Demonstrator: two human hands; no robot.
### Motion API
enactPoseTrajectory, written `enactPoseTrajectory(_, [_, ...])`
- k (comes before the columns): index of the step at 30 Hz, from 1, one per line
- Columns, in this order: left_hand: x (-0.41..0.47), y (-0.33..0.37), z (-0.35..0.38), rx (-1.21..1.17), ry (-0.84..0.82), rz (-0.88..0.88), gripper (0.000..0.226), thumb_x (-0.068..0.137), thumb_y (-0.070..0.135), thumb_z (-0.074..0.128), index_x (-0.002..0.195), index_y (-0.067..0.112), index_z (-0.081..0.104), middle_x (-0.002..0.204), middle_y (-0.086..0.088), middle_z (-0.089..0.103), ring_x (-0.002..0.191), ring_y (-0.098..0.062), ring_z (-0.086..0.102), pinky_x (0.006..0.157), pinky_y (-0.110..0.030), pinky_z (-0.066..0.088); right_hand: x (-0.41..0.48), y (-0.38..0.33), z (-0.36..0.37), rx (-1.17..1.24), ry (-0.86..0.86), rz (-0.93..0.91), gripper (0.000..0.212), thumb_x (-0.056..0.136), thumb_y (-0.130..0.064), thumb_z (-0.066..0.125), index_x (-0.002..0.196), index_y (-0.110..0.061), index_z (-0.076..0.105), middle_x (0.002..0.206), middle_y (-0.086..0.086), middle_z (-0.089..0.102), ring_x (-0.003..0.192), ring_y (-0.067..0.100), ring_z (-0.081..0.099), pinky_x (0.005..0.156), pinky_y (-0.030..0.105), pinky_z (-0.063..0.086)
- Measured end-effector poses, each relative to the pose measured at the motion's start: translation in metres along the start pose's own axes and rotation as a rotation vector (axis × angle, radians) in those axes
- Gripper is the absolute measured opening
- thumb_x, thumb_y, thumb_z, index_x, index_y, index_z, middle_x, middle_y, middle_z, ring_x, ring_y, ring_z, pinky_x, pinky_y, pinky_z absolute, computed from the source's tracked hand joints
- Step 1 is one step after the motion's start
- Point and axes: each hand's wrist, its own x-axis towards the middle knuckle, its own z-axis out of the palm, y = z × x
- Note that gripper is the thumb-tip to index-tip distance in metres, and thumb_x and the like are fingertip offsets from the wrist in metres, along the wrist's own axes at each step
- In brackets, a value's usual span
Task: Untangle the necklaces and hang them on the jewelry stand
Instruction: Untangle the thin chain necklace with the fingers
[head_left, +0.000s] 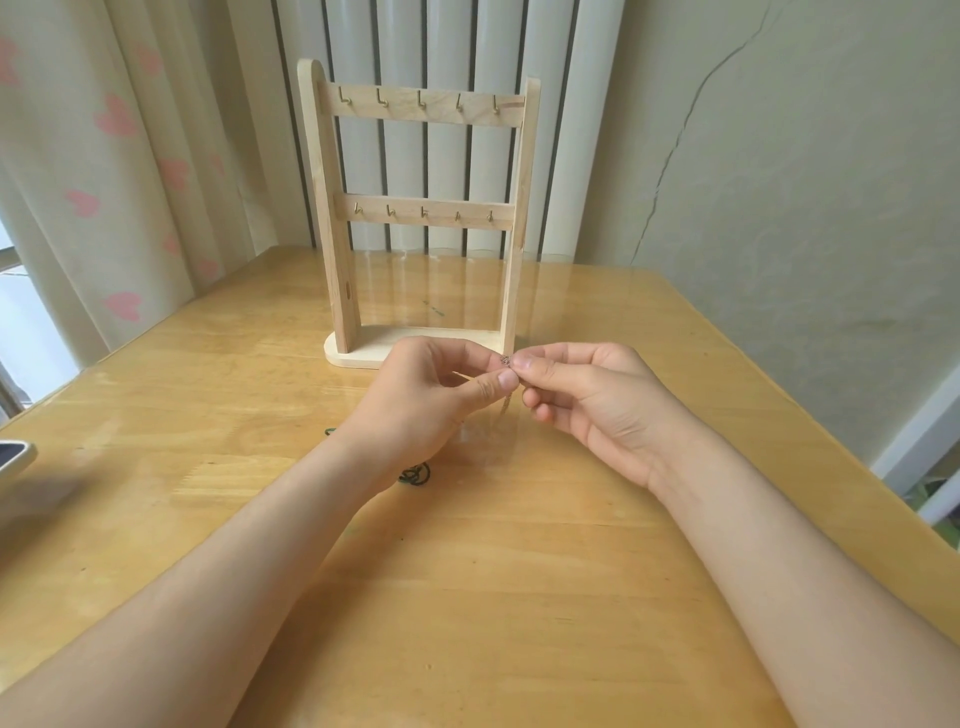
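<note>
Both pinching: left hand (441, 387) and right hand (589, 397) nip the necklace (505, 359) by its metal piece; tug hard and the chain could knot tighter, short of the stand (332, 218) at twelve o'clock.

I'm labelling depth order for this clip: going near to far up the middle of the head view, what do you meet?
Near to far: green cord → left hand and right hand, level, both pinching a fine chain → stand → radiator.
</note>
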Motion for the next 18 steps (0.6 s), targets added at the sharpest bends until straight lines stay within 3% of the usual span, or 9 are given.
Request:
enactPoseTrajectory(3, [0.000,-0.002,0.001,0.012,-0.008,0.000,0.016,0.097,0.037,0.077,0.097,0.021,0.080,0.074,0.000,0.069,0.056,-0.010,0.050,0.052,-0.029,0.046,0.001,0.001,-0.001,-0.033,0.009,-0.021,0.016,0.092,-0.009,0.079,0.105,0.001,0.078,0.094,0.016,0.070,0.073,0.014,0.061,0.068,0.025,0.053])
enactPoseTrajectory(7, [0.003,-0.006,0.003,0.031,0.037,0.010,0.019,0.099,0.035,0.074,0.096,0.017,0.079,0.062,0.013,0.061,0.046,-0.006,0.043,0.045,-0.016,0.036,0.003,0.004,0.000,-0.153,0.046,-0.071,0.017,0.094,-0.015,0.079,0.106,-0.002,0.081,0.083,0.009,0.066,0.074,0.014,0.059,0.072,0.029,0.053])
enactPoseTrajectory(12, [0.003,-0.008,0.003,0.112,0.057,0.026,0.020,0.102,0.034,0.071,0.097,0.015,0.075,0.051,0.016,0.056,0.039,-0.002,0.044,0.043,-0.013,0.034,0.006,0.008,0.000,-0.319,0.094,-0.114,0.023,0.097,-0.026,0.078,0.106,-0.006,0.079,0.073,0.005,0.066,0.070,0.014,0.060,0.069,0.027,0.052])
enactPoseTrajectory(16, [0.005,-0.010,0.002,0.217,0.049,0.084,0.022,0.104,0.039,0.067,0.090,0.024,0.074,0.072,0.010,0.069,0.060,-0.010,0.058,0.057,-0.023,0.049,0.008,0.010,0.002,-0.382,0.077,-0.121,0.039,0.103,-0.036,0.068,0.101,0.002,0.075,0.071,0.001,0.062,0.068,0.013,0.059,0.065,0.027,0.049])
enactPoseTrajectory(18, [0.005,-0.010,0.004,0.242,0.035,0.091,0.022,0.106,0.038,0.064,0.090,0.025,0.071,0.074,0.015,0.066,0.066,-0.006,0.058,0.064,-0.026,0.050,0.009,0.009,0.004,-0.394,0.053,-0.120,0.050,0.106,-0.040,0.061,0.099,0.009,0.070,0.073,0.003,0.059,0.068,0.015,0.058,0.065,0.029,0.048])
